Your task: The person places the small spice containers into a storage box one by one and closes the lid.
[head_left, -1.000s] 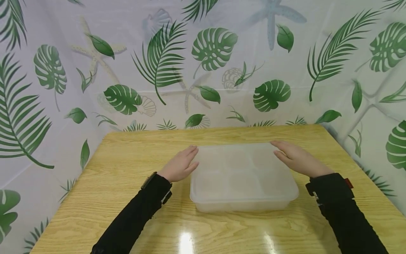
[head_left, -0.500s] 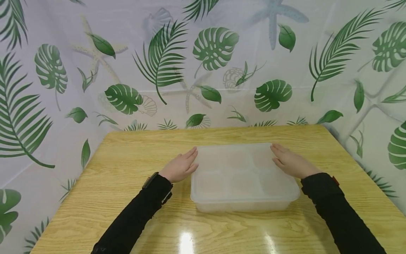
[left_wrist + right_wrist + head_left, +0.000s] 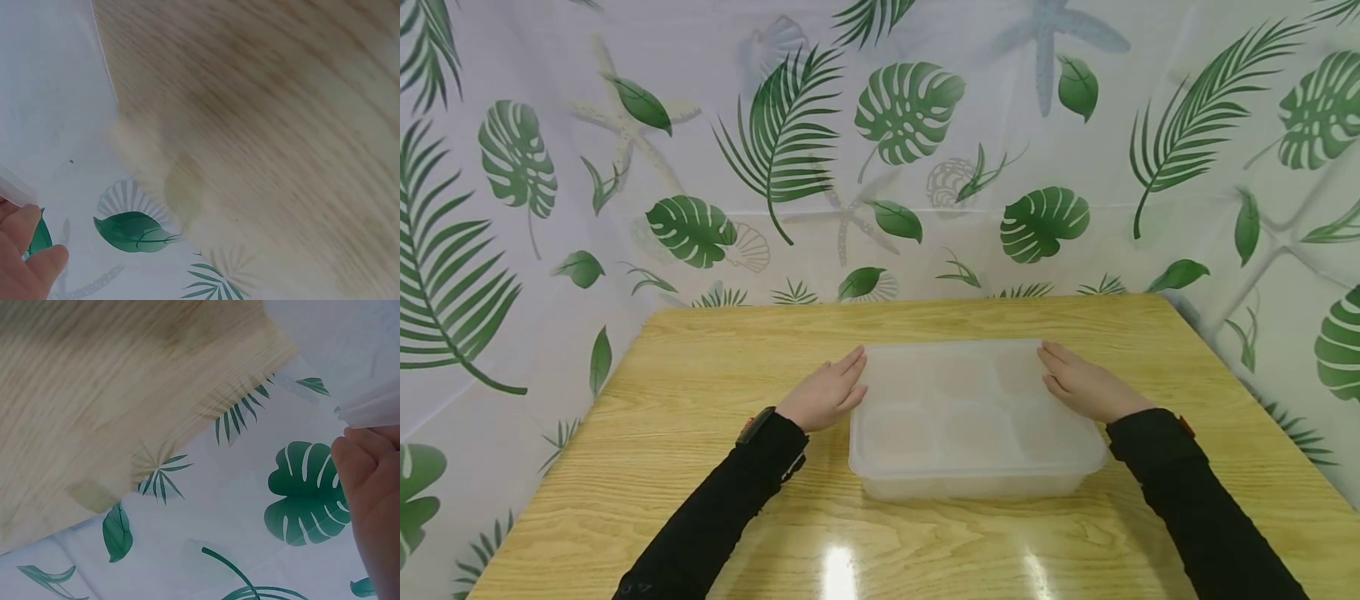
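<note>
A frosted white plastic box (image 3: 970, 417) with a lid rests on the table, with several rounded squares showing in its top. At its left far corner is my left hand (image 3: 823, 392), fingers extended along the side and thumb spread. My right hand (image 3: 1090, 385) mirrors it at the right far corner, its fingertips right at the rim. In the left wrist view, fingers (image 3: 19, 228) meet the box's pale edge (image 3: 15, 189). The right wrist view has my fingertips (image 3: 351, 456) just under the rim (image 3: 375, 415). Both palms are hidden from the head view.
The box stands on a light wood-grain table (image 3: 700, 367). A white cloth backdrop (image 3: 955, 242) printed with green leaves, shells and starfish rises behind the table and along both sides.
My right hand has moved left, closer against the box's right side, with its forearm following. The left hand and the box have barely shifted.
</note>
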Tool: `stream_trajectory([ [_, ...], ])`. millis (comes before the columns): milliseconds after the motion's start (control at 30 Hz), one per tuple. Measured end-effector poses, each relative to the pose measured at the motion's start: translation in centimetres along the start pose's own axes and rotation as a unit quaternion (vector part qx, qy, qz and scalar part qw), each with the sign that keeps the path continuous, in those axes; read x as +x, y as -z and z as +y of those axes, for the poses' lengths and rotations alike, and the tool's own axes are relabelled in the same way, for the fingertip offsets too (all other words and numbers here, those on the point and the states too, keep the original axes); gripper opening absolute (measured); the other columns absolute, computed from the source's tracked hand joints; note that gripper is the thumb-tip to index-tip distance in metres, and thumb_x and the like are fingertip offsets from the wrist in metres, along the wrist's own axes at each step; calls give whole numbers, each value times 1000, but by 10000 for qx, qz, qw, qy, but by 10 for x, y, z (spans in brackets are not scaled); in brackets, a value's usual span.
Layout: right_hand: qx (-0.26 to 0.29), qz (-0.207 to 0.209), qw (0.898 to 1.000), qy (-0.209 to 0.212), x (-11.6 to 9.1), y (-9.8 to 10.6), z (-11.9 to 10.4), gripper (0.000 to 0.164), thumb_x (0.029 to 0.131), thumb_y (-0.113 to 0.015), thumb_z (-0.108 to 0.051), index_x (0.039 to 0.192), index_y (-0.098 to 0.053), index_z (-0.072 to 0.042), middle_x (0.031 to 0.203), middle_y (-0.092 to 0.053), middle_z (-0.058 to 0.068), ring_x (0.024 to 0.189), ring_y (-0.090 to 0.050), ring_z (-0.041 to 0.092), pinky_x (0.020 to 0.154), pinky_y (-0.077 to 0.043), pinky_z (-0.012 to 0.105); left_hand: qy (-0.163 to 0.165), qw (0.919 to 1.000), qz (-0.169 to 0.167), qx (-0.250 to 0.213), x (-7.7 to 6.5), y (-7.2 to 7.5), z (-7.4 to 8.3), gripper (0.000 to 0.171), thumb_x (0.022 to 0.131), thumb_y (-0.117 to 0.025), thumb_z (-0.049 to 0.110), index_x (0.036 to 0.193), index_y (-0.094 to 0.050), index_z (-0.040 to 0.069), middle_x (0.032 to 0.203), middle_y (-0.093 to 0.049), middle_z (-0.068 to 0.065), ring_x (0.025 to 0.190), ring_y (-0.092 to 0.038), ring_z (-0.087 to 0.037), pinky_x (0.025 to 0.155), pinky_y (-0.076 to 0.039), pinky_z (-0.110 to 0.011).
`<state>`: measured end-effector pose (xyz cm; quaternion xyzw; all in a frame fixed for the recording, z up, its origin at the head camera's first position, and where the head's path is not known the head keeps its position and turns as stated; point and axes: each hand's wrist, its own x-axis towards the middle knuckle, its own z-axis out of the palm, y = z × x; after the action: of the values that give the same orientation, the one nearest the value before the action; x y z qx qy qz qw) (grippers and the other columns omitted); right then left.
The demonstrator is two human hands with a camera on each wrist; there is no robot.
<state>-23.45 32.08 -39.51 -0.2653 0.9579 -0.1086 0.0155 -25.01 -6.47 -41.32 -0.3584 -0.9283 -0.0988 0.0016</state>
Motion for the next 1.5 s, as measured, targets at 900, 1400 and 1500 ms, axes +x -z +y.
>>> stream_trajectory([
  [900, 601, 241, 9975, -300, -88, -3, -46, 49, 95, -43, -26, 129, -38, 8, 133, -32, 27, 121, -27, 43, 93, -28, 52, -854, 9919, 651, 673, -65, 0, 47, 52, 95, -36, 38, 126, -46, -4, 133, -39, -18, 124, -34, -25, 98, -31, -39],
  [1400, -1894, 2831, 9242, 1726, -100, -36, -50, 68, 97, -16, -40, 97, -63, 9, 98, -61, 24, 87, -60, 33, 69, -48, 44, -1701, 9336, 1955, 2473, -74, -11, 65, 38, 79, -66, 32, 105, -64, 3, 107, -60, -14, 104, -55, -24, 76, -47, -26],
  [1500, -2040, 2869, 9188, 1786, -100, -35, -51, 67, 98, -15, -37, 96, -63, 10, 96, -61, 24, 85, -60, 32, 67, -49, 42, -1768, 9289, 2027, 2547, -74, -12, 65, 37, 80, -66, 30, 104, -65, 4, 106, -61, -14, 103, -55, -24, 75, -48, -26],
])
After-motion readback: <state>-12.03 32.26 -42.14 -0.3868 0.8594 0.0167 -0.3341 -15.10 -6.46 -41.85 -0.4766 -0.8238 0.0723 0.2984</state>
